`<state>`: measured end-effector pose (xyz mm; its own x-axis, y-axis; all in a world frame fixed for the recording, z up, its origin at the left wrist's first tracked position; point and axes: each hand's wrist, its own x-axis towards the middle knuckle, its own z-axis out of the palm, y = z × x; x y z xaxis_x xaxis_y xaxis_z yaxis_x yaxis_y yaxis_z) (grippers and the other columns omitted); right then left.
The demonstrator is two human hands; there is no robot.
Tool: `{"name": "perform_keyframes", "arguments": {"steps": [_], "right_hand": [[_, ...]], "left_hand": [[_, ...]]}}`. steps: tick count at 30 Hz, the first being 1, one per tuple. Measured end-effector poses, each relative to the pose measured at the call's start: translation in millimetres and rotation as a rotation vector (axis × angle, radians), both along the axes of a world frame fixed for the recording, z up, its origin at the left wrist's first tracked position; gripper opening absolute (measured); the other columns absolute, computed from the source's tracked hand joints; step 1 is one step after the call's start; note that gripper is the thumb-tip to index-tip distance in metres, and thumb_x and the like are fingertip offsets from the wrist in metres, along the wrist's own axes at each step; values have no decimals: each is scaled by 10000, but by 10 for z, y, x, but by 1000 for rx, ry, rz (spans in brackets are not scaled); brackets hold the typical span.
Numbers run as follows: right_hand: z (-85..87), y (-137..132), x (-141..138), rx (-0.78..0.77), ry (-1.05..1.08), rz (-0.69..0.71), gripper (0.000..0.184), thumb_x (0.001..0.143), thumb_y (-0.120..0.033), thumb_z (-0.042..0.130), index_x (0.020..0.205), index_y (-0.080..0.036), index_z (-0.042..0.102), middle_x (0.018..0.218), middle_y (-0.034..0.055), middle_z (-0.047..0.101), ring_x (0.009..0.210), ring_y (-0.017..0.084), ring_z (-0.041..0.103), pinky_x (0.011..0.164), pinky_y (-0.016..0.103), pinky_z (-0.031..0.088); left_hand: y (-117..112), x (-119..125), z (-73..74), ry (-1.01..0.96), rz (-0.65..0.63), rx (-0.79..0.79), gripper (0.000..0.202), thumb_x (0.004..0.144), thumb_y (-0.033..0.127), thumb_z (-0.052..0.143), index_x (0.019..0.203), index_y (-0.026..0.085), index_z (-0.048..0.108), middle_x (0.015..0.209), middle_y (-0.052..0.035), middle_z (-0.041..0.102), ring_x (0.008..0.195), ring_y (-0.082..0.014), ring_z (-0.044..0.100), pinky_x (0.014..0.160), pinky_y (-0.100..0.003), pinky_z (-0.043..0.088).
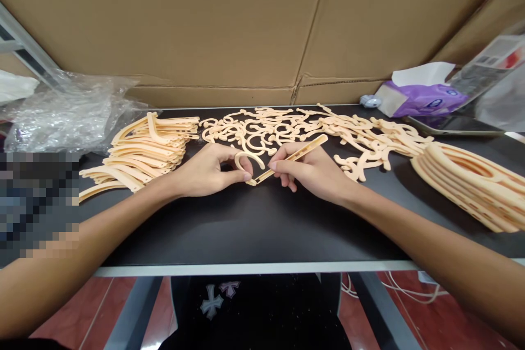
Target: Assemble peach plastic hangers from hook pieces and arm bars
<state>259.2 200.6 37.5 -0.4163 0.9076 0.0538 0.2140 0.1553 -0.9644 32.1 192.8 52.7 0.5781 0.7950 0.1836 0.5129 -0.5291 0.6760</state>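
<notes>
Between thumb and fingers, my left hand (pixel 213 170) pinches a cream plastic hanger hook (pixel 255 157). My right hand (pixel 311 170) is closed on a narrow, channelled plastic hanger arm (pixel 303 152), tilted up to the right. The lower end of the arm meets the base of the hook near my left fingertips; whether they are joined I cannot tell. Just beyond both hands lies a loose pile of similar hooks (pixel 258 141). Left of my left hand are stacked hanger arms (pixel 143 150). Curved pieces (pixel 379 145) lie heaped beyond my right hand.
A stack of larger cream hanger pieces (pixel 459 188) stands at the right of the black table (pixel 246 235). Clear plastic wrap (pixel 65 115) is at back left. A purple tissue pack (pixel 430 99) lies by a flat dark device (pixel 455 126). Cardboard (pixel 197 22) walls the back.
</notes>
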Motion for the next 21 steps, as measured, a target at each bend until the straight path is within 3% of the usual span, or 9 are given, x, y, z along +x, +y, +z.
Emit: {"name": "perform_keyframes", "arguments": {"steps": [21], "right_hand": [[0,24,19,13,-7,70,65,769,-200,619,712,-168,617,595,-21,572,496,92,530,417,200,431]], "left_hand": [[25,2,-11,-44,-53,-95,112,881,252,650,868,170,724,849,5,773,783,-129,689,741,-210,512]]}}
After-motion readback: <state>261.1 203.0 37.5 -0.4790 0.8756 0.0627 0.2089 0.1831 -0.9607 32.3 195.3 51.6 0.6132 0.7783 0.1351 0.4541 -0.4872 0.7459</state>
